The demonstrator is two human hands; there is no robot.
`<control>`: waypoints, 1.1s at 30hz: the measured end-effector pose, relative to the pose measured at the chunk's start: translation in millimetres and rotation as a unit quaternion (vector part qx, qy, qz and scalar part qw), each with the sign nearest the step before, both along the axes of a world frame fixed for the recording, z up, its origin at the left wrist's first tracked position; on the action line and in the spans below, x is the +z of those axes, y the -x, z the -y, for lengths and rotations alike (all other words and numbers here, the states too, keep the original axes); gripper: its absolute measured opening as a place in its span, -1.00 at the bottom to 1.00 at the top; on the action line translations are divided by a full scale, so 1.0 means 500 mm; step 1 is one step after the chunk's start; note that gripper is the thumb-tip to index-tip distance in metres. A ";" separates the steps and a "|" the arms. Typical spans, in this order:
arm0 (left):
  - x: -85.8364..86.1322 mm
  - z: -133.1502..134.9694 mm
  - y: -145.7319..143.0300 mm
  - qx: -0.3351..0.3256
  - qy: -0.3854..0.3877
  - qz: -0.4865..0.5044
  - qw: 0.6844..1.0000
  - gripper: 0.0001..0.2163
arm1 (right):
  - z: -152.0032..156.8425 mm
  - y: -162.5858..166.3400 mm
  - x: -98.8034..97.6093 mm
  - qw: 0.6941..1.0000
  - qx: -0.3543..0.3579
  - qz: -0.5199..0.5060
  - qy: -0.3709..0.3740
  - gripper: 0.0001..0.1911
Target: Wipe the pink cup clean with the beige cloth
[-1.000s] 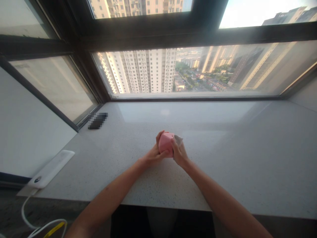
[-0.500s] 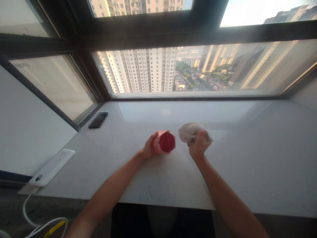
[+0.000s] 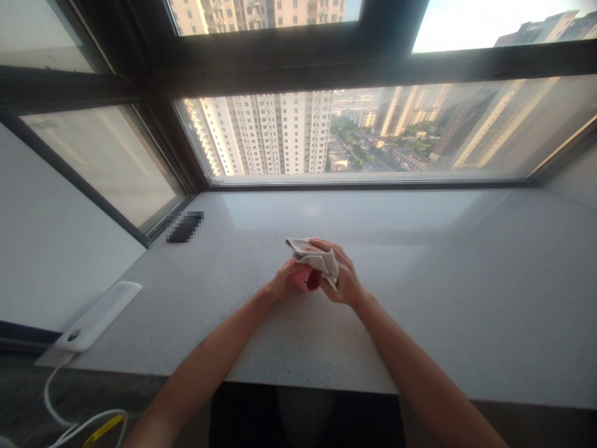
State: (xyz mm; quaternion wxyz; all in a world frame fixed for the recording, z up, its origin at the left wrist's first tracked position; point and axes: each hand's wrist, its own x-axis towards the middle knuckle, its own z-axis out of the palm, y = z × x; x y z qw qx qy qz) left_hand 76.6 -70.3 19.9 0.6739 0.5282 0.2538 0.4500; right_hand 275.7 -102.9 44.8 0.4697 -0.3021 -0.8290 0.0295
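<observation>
A small pink cup (image 3: 304,280) lies on its side in my left hand (image 3: 280,285), its dark red inside turned to the right. My left fingers wrap round the cup's body just above the grey speckled sill (image 3: 298,348). My right hand (image 3: 342,279) grips a crumpled white cloth (image 3: 319,256) and presses it over the cup's rim. The cloth covers most of the cup's mouth, and both hands meet at the middle of the sill.
A white power bank (image 3: 96,316) with a white cable (image 3: 69,417) lies at the sill's left front corner. A dark blurred-out object (image 3: 185,226) rests by the window frame at the back left. The glass shows tall buildings outside.
My right hand had drawn the cloth away to the right, leaving the cup's mouth bare; now it is back at the cup with the cloth over the rim. The left hand stayed put.
</observation>
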 end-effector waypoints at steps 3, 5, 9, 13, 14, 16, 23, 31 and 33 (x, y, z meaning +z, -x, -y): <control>-0.006 -0.005 0.000 0.018 -0.035 -0.024 0.999 -0.41 | -0.005 -0.010 0.001 1.000 -0.010 0.021 0.004 -0.29; -0.007 -0.005 -0.001 0.016 -0.030 -0.019 0.999 -0.37 | -0.008 -0.011 -0.004 1.000 -0.015 0.016 0.003 -0.32; 0.005 0.006 -0.007 0.006 -0.027 -0.002 1.000 -0.38 | -0.013 -0.002 -0.016 0.999 -0.047 -0.017 -0.005 -0.47; 0.014 0.022 -0.015 0.051 -0.071 -0.064 0.994 -0.34 | -0.019 0.004 -0.033 0.992 -0.105 -0.071 -0.016 -0.54; 0.013 0.025 -0.017 0.068 -0.092 -0.088 0.990 -0.32 | -0.021 0.004 -0.038 0.989 -0.116 -0.085 -0.014 -0.55; 0.008 0.029 -0.021 0.095 -0.137 -0.133 0.977 -0.28 | -0.024 0.003 -0.048 0.986 -0.136 -0.100 -0.009 -0.56; 0.007 0.031 -0.027 0.174 -0.189 -0.236 0.937 -0.34 | -0.027 0.011 -0.062 0.986 -0.149 -0.072 -0.013 -0.48; -0.001 0.027 -0.025 0.192 -0.197 -0.275 0.921 -0.36 | -0.028 0.017 -0.070 0.987 -0.146 -0.069 -0.012 -0.47; -0.002 0.027 -0.025 0.192 -0.197 -0.280 0.920 -0.36 | -0.027 0.018 -0.070 0.987 -0.148 -0.066 -0.008 -0.47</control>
